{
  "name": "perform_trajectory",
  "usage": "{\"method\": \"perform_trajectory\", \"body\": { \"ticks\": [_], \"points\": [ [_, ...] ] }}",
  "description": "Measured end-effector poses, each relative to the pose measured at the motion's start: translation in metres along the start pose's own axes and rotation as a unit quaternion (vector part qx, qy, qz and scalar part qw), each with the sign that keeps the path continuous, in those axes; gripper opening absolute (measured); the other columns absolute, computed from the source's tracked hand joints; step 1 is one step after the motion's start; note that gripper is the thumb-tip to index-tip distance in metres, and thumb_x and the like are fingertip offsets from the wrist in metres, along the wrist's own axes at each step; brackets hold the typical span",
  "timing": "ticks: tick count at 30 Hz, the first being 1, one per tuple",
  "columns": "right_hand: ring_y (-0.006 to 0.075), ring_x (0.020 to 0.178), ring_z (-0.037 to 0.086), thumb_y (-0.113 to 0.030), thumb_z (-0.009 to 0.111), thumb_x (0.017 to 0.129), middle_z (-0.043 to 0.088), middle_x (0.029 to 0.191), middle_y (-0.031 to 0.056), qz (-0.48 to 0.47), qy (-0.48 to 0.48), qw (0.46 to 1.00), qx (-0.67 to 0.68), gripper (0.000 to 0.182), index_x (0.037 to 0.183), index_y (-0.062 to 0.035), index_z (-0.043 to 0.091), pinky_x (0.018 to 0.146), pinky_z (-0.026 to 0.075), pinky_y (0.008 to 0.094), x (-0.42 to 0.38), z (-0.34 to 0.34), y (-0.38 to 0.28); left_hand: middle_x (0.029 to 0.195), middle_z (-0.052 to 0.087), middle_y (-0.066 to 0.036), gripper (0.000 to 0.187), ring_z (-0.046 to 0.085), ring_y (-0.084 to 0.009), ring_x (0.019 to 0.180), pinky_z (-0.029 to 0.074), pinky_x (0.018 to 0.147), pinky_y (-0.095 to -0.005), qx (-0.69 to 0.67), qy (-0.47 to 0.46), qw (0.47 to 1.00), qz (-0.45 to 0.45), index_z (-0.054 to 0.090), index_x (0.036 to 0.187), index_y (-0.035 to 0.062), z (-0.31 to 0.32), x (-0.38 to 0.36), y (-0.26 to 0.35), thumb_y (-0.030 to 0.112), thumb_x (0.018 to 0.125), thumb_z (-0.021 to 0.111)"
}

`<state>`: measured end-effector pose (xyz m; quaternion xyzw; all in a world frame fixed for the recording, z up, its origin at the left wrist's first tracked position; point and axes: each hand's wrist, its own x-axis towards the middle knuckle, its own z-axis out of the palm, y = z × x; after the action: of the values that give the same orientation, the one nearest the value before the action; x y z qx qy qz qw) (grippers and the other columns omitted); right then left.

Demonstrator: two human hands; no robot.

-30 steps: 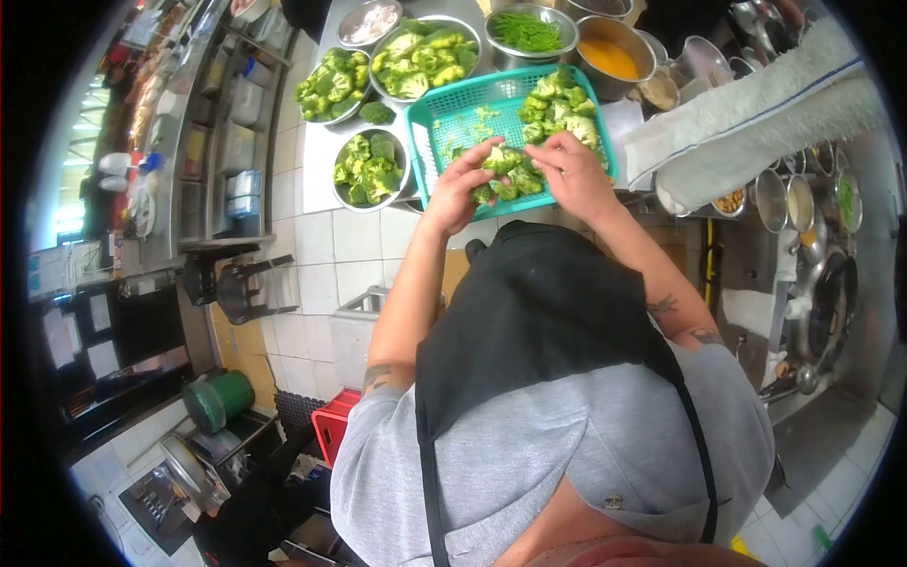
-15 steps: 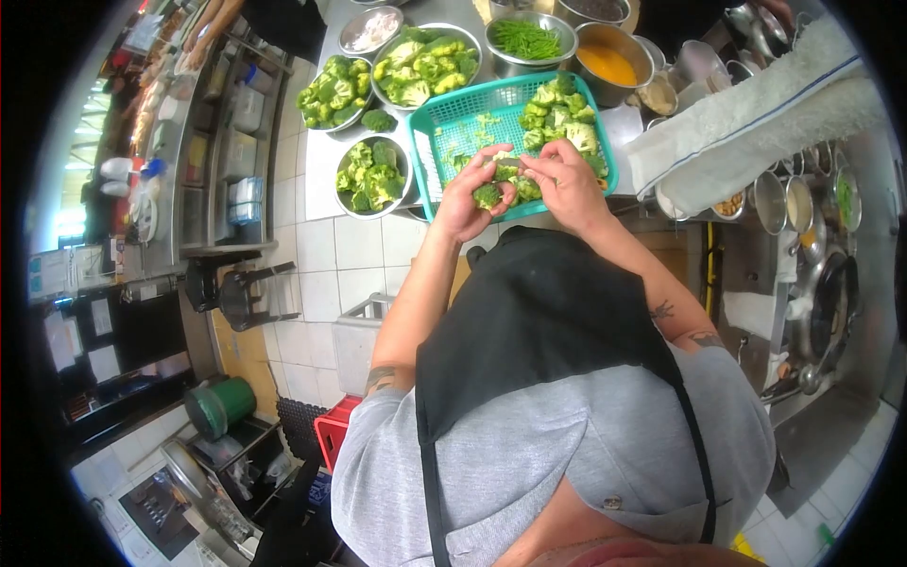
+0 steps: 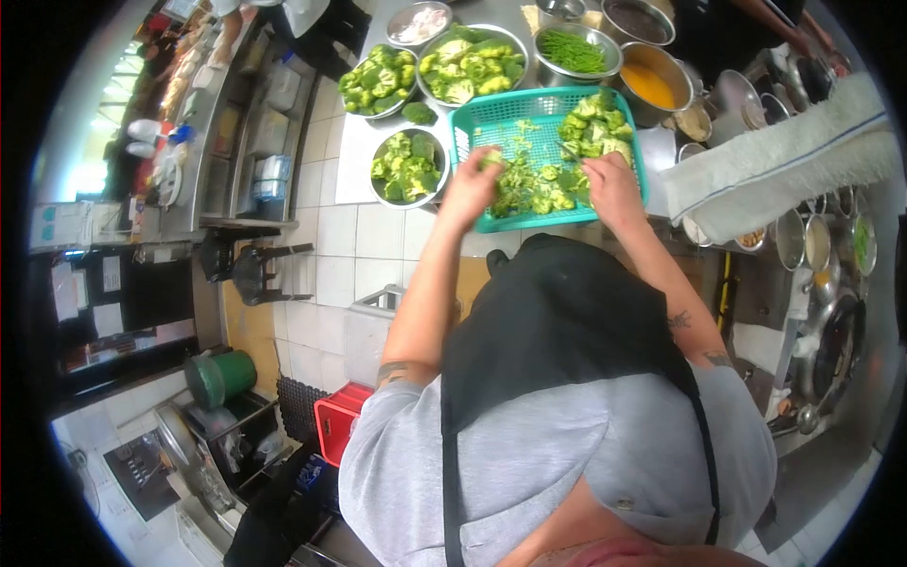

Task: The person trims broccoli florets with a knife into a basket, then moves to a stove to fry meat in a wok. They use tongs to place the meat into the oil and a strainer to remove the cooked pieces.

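A teal plastic basket (image 3: 520, 106) holds broccoli florets (image 3: 595, 123) at its right and small green trimmings along its floor. Over the basket's left side, my left hand (image 3: 477, 180) is closed round a pale green broccoli piece (image 3: 493, 158). My right hand (image 3: 612, 184), above the right part, pinches a small knife (image 3: 571, 152) whose thin blade points left. Just left of the basket stands a steel bowl of broccoli (image 3: 406, 168). One loose floret (image 3: 419, 113) lies on the table behind that bowl.
Two more broccoli bowls (image 3: 472, 64) (image 3: 378, 80) stand behind, beside a bowl of green beans (image 3: 573, 52) and a pot of orange liquid (image 3: 652, 83). A white towel (image 3: 775, 180) hangs at the right. Other people stand at the far left and far right.
My hands have moved apart, the left one to the left and the right one to the right. The view has shifted, so the basket appears lower and farther right.
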<state>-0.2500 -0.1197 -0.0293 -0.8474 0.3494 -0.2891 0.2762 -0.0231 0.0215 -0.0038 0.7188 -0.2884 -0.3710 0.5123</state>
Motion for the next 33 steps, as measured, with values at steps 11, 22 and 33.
{"method": "perform_trajectory", "body": {
  "ticks": [11,22,33],
  "points": [
    [0.0372,0.091,0.063,-0.013,0.063,0.093,0.063,0.095,0.0182,0.042,0.028,0.998,0.025,0.019,0.106,-0.0025,0.071,0.08,0.05,0.0431,-0.005,-0.017,-0.001,0.136,0.05,-0.025,0.048,0.045,-0.0413,0.127,0.038,0.109,-0.0477,0.317,0.32,0.857,0.25,0.054,0.134,0.0008,-0.116,0.048,-0.085,0.019,0.091,0.063],
    [0.0406,0.102,0.06,0.002,0.056,0.081,0.06,0.107,0.0238,0.056,-0.168,0.984,-0.016,0.038,0.118,0.0009,0.068,0.091,0.049,0.0428,0.0,0.008,-0.013,0.137,0.053,-0.022,0.044,0.049,-0.0318,0.131,0.037,0.11,-0.041,0.092,0.418,0.881,0.2,0.048,0.136,-0.0058,-0.132,0.048,-0.098,0.017,0.099,0.056],
    [0.0391,0.106,0.058,0.0,0.058,0.086,0.056,0.113,0.0213,-0.022,-0.112,0.992,-0.054,0.031,0.116,0.0001,0.064,0.093,0.049,0.0449,0.021,0.038,-0.032,0.109,0.069,-0.022,0.035,0.066,-0.0366,0.106,0.05,0.095,-0.042,0.212,0.301,0.899,0.238,0.065,0.117,-0.001,-0.203,0.218,0.024,0.018,0.087,0.065]
  ]
}}
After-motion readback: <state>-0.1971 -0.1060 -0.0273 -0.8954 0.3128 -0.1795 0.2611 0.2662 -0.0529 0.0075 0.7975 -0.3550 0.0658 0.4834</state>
